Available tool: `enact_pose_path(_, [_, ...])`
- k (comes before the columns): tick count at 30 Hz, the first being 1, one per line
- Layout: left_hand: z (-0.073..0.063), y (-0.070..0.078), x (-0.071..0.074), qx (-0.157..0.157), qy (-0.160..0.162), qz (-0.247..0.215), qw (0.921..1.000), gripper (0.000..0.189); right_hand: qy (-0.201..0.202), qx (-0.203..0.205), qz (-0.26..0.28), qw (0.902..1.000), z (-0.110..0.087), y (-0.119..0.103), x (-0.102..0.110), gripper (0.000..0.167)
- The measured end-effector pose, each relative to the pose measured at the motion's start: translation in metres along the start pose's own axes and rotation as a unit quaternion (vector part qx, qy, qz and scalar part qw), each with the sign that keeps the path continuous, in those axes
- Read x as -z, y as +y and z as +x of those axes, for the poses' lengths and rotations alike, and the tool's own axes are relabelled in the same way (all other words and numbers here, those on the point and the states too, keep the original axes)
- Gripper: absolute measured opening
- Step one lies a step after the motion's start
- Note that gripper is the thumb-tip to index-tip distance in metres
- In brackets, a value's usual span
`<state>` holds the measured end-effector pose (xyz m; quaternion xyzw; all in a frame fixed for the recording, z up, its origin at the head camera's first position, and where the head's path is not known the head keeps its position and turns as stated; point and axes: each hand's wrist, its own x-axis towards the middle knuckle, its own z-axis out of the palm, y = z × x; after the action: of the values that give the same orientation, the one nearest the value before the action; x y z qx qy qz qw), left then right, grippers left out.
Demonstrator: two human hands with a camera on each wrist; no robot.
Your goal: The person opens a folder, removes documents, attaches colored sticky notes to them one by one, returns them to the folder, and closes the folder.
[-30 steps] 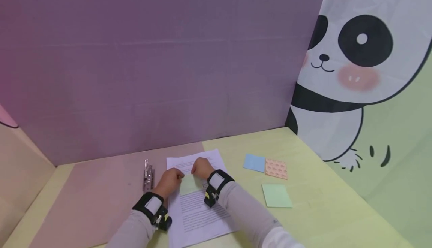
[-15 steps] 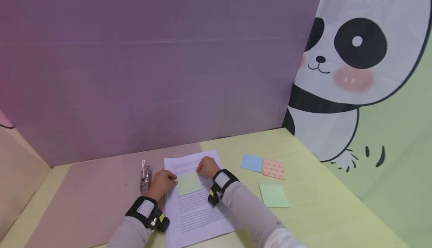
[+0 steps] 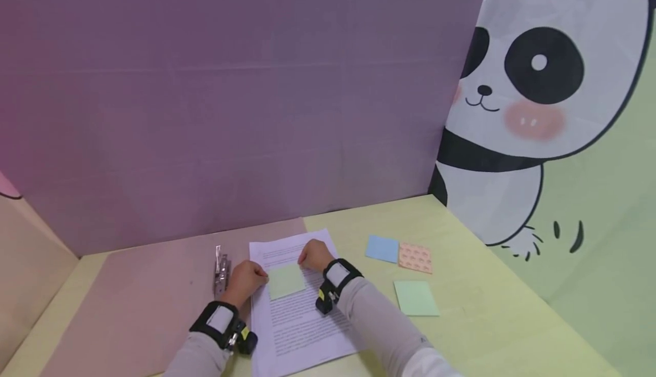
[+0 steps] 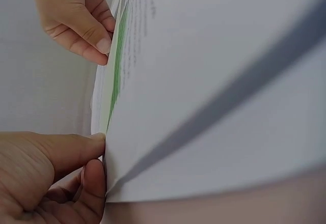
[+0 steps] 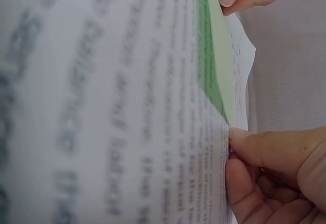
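A pale green sticky note (image 3: 287, 281) lies over the upper part of a printed sheet of paper (image 3: 302, 331); its near edge stands slightly off the page, with a green shadow under it. At the note's left corner, my left hand (image 3: 247, 280) pinches the edge between thumb and curled fingers. My right hand (image 3: 315, 254) pinches the upper right corner likewise. Up close in the left wrist view, the left thumb (image 4: 76, 150) presses on the note's corner. The right wrist view has the right thumb (image 5: 270, 147) at the opposite corner.
A metallic stapler-like tool (image 3: 222, 271) lies left of the paper, on a pinkish mat (image 3: 154, 297). To the right are a blue note pad (image 3: 382, 249), a patterned pink pad (image 3: 415, 257) and a light green pad (image 3: 416, 298). A purple wall panel (image 3: 230, 109) stands behind the table.
My hands have spread apart sideways to the note's two corners, uncovering more of the note. Over the last half second they have hardly moved.
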<state>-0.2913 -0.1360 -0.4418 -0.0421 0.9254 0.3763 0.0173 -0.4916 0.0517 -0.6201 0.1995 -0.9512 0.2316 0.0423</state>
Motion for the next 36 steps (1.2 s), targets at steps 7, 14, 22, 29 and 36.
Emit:
enact_pose_path(7, [-0.001,0.0,0.001,-0.003,-0.002,-0.003,1.0,0.004,0.013,0.016,-0.009,0.9997,-0.047,-0.056,0.071,0.007])
enact_pose_path(14, [0.0,0.001,0.001,-0.002,-0.002,-0.009,1.0,0.004,0.019,-0.012,-0.015,0.9996,-0.042,-0.032,0.075,0.011])
enact_pose_path(22, [-0.001,0.002,0.001,0.005,-0.019,-0.005,0.9998,0.004,-0.019,-0.119,-0.015,0.9926,-0.103,-0.087,0.175,0.007])
enact_pose_path(29, [-0.003,0.001,-0.001,-0.007,-0.008,-0.003,0.9999,0.004,-0.007,-0.142,-0.034,0.9893,-0.112,-0.06,0.197,0.014])
enact_pose_path(36, [-0.004,0.002,-0.001,-0.001,-0.009,-0.011,0.9999,0.004,0.056,-0.06,-0.058,0.9949,-0.065,0.109,0.136,0.033])
